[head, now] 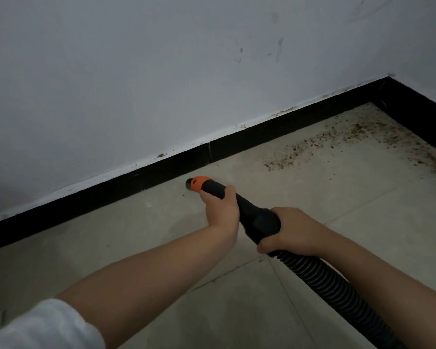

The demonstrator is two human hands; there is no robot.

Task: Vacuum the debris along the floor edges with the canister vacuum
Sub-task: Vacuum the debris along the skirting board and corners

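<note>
Both hands, left [220, 210] ahead of right [291, 231], grip the vacuum nozzle [199, 183] near debris [312, 147]

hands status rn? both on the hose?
Left hand: gripping the vacuum nozzle tube just behind its orange tip.
Right hand: gripping the black hose cuff where the ribbed hose starts.

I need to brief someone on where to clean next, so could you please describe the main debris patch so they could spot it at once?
Follow the black baseboard rightward to the room's corner. On the pale floor tiles there lies a band of brown debris, well past the orange-tipped nozzle. Unlike the bare tiles nearer the hands, it is densely speckled.
</note>
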